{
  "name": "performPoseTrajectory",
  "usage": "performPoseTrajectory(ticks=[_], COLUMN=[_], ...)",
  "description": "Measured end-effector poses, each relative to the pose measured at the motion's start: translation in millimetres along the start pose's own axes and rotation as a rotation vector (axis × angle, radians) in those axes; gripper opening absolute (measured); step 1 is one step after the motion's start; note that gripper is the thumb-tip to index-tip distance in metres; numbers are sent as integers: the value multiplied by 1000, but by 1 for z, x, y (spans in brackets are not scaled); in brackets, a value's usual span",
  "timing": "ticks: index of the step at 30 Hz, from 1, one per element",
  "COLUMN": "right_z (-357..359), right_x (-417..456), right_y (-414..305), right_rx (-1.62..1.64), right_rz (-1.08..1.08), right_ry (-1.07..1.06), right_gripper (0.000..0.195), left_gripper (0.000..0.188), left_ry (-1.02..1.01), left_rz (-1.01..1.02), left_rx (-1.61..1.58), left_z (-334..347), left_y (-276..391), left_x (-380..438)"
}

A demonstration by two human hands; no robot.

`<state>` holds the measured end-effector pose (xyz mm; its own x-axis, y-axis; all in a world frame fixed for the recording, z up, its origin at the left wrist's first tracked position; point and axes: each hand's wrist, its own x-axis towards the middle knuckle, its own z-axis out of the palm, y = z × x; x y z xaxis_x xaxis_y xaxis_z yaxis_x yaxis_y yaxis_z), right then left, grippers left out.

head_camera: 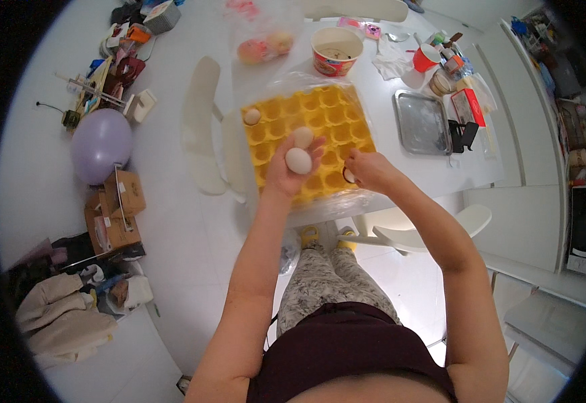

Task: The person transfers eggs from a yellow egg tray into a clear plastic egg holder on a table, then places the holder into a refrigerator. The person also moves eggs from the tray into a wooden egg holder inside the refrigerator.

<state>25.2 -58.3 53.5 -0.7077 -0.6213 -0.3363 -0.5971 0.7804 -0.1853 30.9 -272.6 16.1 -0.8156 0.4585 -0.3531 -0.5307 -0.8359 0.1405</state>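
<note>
My left hand (279, 174) is palm up above the yellow egg tray (332, 157), cradling two eggs. The nearer white egg (298, 161) rests in the palm. A browner egg (302, 137) lies just beyond it, towards the fingers. Over the tray's right front part, my right hand (371, 170) is curled around a pale rounded object with a dark rim (349, 175); the fingers partly hide it, and its kind is unclear. A single brown egg (252, 117) sits in the far left corner cup. Clear plastic wrap (333, 204) lies around the tray's edges.
Beyond the tray stand a paper noodle tub (337, 53) and a bag of fruit (265, 49). To the right are a metal tray (422, 122), a red cup (426, 58) and a red box (468, 107). White chairs (203, 126) (429, 234) stand by the table.
</note>
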Motion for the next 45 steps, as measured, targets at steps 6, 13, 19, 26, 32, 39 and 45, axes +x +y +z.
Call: performPoseTrajectory(ticks=[6, 13, 19, 26, 32, 39, 45], right_z=[-10, -2, 7, 5, 3, 5, -33], right_x=[-3, -8, 4, 4, -17, -14, 37], right_y=[10, 13, -1, 9, 11, -9, -22], right_rx=[202, 1445, 1309, 1079, 455, 124, 175], right_rz=[20, 237, 168, 282, 216, 193, -6], right_ry=[27, 264, 469, 470, 359, 141, 293], right_gripper=[29, 38, 36, 34, 33, 24, 17], left_gripper=[42, 44, 42, 40, 45, 46, 43], left_ry=[103, 3, -33, -33, -103, -63, -13], left_rz=[32, 40, 118, 191, 241, 197, 244], left_rx=[-148, -291, -365, -365, -309, -389, -268], left_z=[8, 4, 12, 11, -5, -15, -32], left_y=[-17, -44, -56, -50, -34, -31, -16], left_x=[-11, -17, -9, -13, -23, -32, -53])
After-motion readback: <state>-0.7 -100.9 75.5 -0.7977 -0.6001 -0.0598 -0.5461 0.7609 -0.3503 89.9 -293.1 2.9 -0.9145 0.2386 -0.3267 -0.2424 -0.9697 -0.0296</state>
